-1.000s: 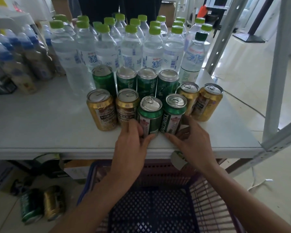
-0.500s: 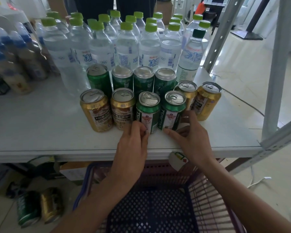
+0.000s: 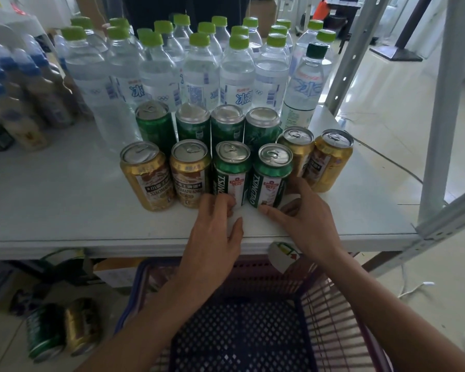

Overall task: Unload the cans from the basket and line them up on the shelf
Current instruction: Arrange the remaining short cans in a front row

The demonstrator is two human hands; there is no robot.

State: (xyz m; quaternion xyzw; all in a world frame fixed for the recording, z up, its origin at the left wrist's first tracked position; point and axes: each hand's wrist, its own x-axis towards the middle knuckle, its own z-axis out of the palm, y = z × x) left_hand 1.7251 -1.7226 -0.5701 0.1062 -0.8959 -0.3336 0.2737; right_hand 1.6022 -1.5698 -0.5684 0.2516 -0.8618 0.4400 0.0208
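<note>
Cans stand in rows on the shelf (image 3: 65, 210); basket (image 3: 242, 331) below looks empty. My left hand (image 3: 215, 226) and right hand (image 3: 304, 221), fingers loosely spread, touch the two green front cans (image 3: 250, 175). Next, I judge, nudge them flush.

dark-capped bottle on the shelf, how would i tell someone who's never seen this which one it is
Start at the white shelf and look past the cans to the block of clear water bottles at the back. At that block's right end, in the front row, stands the dark-capped bottle. Its cap is dark green, while every neighbour wears a lime green one.
</note>
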